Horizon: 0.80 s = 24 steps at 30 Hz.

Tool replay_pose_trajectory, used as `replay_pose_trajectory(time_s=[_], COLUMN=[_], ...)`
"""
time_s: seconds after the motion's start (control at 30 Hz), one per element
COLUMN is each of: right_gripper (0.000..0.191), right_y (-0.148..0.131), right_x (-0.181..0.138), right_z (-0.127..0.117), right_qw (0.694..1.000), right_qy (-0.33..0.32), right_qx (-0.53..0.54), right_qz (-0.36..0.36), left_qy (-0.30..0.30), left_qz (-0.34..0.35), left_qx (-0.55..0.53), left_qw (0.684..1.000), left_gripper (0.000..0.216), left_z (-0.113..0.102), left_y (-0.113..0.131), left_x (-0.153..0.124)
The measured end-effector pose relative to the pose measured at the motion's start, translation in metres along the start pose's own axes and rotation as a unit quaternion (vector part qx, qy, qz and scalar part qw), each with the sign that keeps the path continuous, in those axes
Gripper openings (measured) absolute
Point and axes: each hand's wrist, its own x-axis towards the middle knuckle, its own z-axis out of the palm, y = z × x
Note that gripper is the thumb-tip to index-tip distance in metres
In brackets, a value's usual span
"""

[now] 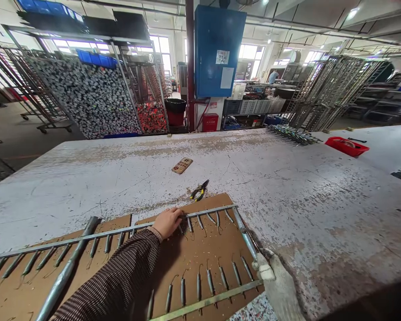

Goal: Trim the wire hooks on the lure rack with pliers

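A metal rack frame point(241, 225) lies on brown cardboard point(200, 252), with several short grey rods ending in thin wire hooks along its bars. My left hand point(167, 222), bare below a checkered sleeve, is closed over the long flat bar point(100, 234) at the far side. At the frame's right end, my right hand point(276, 280) wears a whitish work glove. Its fingers are curled beside the end tube, around something slim and dark that I cannot make out. Beyond the cardboard rest pliers point(199, 191) with yellow-and-black handles.
A printed tan card point(182, 165) lies on the worn white table point(147, 165). Toward the back right are a bundle of rods point(292, 134) and a red tray point(346, 147). Loaded racks point(96, 93) and a blue cabinet point(218, 51) stand behind; a person point(273, 76) is far off.
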Motion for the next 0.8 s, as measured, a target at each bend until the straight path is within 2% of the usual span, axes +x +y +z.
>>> replay_pose_trajectory(time_s=[0.17,0.4,0.5,0.57,0.63,0.73,0.8], right_gripper=[0.062,0.063,0.056,0.047,0.039,0.033,0.029], right_y=[0.014,0.024,0.017,0.004,-0.013,-0.037,-0.046], right_x=[-0.001,-0.013,-0.016,-0.013,-0.007,0.002,0.007], right_z=[0.003,0.020,0.018,0.012,0.006,0.009,0.017], right_qw=[0.998,0.999,0.994,0.973,0.953,0.895,0.858], right_qy=[0.011,0.028,0.002,-0.025,-0.035,-0.075,-0.106], right_qx=[-0.050,0.000,-0.082,-0.187,-0.243,-0.324,-0.360], right_qz=[-0.021,-0.020,-0.075,-0.137,-0.179,-0.299,-0.350], left_qy=[0.020,0.028,0.019,0.013,0.017,0.028,0.028], left_qz=[0.000,-0.021,-0.027,-0.026,-0.018,0.003,0.021], left_qx=[-0.017,-0.036,-0.043,-0.041,-0.043,-0.062,-0.077], left_qw=[1.000,0.999,0.999,0.999,0.999,0.998,0.996], left_gripper=[0.024,0.029,0.027,0.025,0.023,0.022,0.020], left_z=[0.008,0.005,0.000,-0.004,-0.007,-0.007,-0.005], left_y=[-0.005,-0.020,-0.023,-0.022,-0.017,-0.005,0.005], left_x=[-0.002,-0.019,-0.023,-0.021,-0.013,0.008,0.026])
